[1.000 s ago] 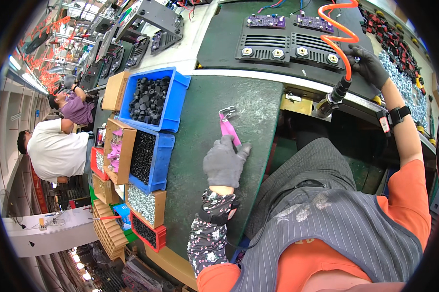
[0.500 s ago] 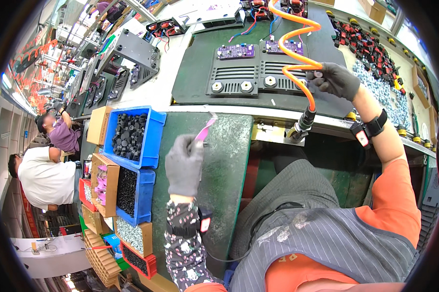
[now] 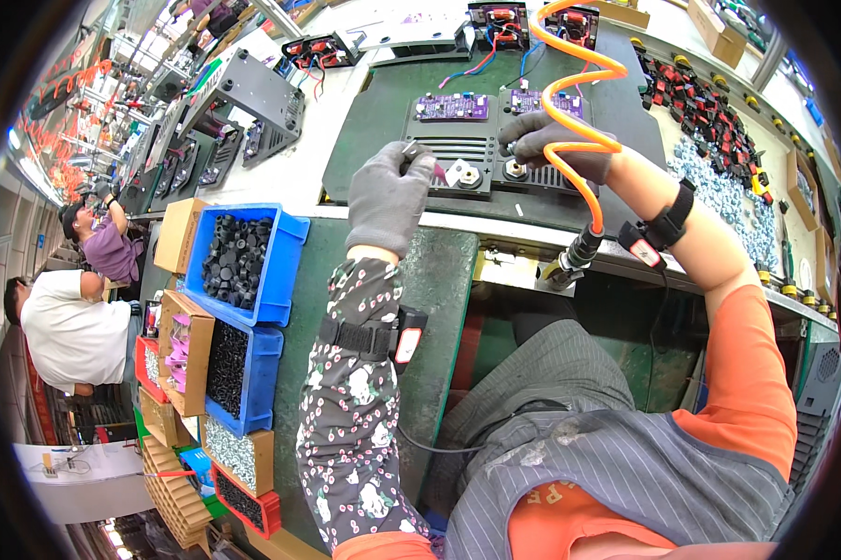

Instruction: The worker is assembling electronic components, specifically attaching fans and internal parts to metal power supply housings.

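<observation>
My left hand (image 3: 388, 203), in a grey glove, is closed with a pink strip (image 3: 441, 175) at its fingers; the strip's whitish end lies by a hex nut on the left black slotted panel (image 3: 453, 149). A small dark piece seems to show at its fingertips. My right hand (image 3: 560, 147), also gloved, is closed over the right black panel (image 3: 542, 183), just above a hex nut (image 3: 514, 170). Whatever its fingertips pinch is too small to make out. Purple circuit boards (image 3: 451, 107) are on the far parts of both panels.
An orange coiled hose (image 3: 583, 149) hangs before my right hand, ending in a dark tool (image 3: 569, 261). Blue bins (image 3: 294, 266) of black parts stand at left, beside cardboard boxes (image 3: 196, 373). Red and black parts (image 3: 700, 103) lie at right. Two people work at far left.
My left hand has moved up and right, bringing the pink strip to the left panel. My right hand has moved left, from behind the hose to above the right panel.
</observation>
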A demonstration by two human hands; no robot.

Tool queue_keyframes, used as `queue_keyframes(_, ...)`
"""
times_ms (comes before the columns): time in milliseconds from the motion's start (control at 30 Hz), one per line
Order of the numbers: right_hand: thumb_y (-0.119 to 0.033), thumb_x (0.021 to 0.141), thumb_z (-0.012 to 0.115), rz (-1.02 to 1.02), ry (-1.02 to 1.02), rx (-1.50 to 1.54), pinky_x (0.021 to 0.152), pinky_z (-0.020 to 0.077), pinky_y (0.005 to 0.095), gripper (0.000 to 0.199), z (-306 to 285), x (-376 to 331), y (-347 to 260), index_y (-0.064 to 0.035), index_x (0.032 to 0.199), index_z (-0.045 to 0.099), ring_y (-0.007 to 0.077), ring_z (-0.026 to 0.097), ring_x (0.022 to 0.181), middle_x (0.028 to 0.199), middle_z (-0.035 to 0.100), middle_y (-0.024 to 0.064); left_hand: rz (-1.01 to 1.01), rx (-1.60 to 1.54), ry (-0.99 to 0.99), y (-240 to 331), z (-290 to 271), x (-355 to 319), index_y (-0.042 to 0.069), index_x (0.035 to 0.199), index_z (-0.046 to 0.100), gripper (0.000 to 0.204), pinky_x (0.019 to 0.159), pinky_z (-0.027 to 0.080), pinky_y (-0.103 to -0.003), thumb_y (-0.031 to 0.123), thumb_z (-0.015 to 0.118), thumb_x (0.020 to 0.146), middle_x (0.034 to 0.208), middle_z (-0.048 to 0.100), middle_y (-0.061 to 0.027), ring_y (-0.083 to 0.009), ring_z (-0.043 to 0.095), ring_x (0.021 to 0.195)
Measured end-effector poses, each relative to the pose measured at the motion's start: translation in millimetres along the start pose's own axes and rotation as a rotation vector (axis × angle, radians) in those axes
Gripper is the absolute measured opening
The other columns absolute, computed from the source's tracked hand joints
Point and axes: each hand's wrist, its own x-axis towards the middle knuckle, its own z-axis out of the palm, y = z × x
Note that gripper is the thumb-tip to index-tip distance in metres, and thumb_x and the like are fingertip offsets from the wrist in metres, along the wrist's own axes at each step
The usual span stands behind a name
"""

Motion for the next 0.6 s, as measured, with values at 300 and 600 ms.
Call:
queue_keyframes(300, -0.01, 0.071, 0.06, 0.392, -0.083, 0.009, 0.062, 0.0435, 0.0248, 0.038, 26.1, 50.5, -22.7, 0.0022, 0.106, 0.062, 0.0114, 0.052, 0.071, 0.083, 0.061, 0.005, 0.051, 0.343, -0.009, 0.1, 18.1, 6.0, 0.007, 0.093, 0.064, 0.027, 0.076, 0.047, -0.04, 0.032, 0.055, 0.085, 0.09, 0.064, -0.0161, -0.0318, 0.061, 0.085)
queue_keyframes(600, -0.003, 0.071, 0.059, 0.073, -0.38, -0.537, 0.078, 0.0455, 0.0418, 0.029, 39.9, 69.2, -20.4, -0.0063, 0.099, 0.061, 0.0343, 0.058, 0.09, 0.091, 0.063, 0.015, 0.117, 0.408, 0.035, -1.0, 17.0, 8.9, 0.008, 0.093, 0.064, 0.028, 0.075, 0.046, -0.04, 0.033, 0.054, 0.086, 0.088, 0.064, -0.0168, -0.0332, 0.06, 0.085)
